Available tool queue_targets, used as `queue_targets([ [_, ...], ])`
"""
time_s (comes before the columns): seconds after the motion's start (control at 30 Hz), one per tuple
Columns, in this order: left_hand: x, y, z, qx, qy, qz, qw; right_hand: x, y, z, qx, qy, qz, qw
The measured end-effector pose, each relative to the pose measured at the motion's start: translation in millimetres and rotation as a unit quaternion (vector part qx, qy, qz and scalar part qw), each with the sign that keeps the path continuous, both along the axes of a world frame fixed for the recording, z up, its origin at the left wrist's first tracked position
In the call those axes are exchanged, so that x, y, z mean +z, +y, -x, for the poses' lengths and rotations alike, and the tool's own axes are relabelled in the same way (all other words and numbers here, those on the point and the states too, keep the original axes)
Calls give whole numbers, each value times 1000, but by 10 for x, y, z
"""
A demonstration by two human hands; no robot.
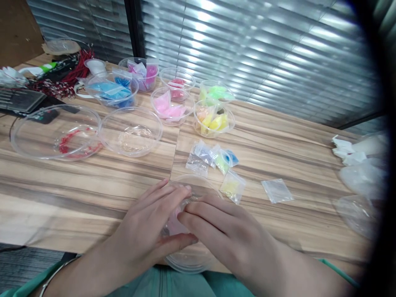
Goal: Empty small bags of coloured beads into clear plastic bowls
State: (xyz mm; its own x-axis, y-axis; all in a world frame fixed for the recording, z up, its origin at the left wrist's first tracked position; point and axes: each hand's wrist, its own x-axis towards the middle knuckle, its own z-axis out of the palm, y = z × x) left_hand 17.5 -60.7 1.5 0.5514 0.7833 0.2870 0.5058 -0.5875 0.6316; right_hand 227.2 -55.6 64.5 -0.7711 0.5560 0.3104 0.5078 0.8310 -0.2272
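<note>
Pinching a pink packet [173,226] with our left hand [148,231] and right hand [222,231] over the clear bowl [198,264] catches spills; other packets [213,159] lie beyond.

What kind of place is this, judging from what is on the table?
Probably a craft or sorting table in an office-like room. Clear plastic bowls hold small coloured bags on a wooden table, window blinds hang behind, and both hands work over one bowl.
</note>
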Motion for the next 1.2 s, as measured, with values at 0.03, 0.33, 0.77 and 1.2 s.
queue_targets([
  [0.03, -1, -4, -2, 3, 0, 2, 1000, -15, 4, 2, 3, 2, 2, 1000],
  [0.33, 21, 28, -19, 3, -10, 3, 1000, 13, 45, 8, -2, 9, 64, 998],
  [0.77, 17, 45, -33, -5, -43, 33, 999, 50, 77, 14, 32, -17, 112, 993],
  [1.2, -92, -56, 85, 31, -86, 102, 991, 65, 60, 28, 16, 5, 103, 995],
])
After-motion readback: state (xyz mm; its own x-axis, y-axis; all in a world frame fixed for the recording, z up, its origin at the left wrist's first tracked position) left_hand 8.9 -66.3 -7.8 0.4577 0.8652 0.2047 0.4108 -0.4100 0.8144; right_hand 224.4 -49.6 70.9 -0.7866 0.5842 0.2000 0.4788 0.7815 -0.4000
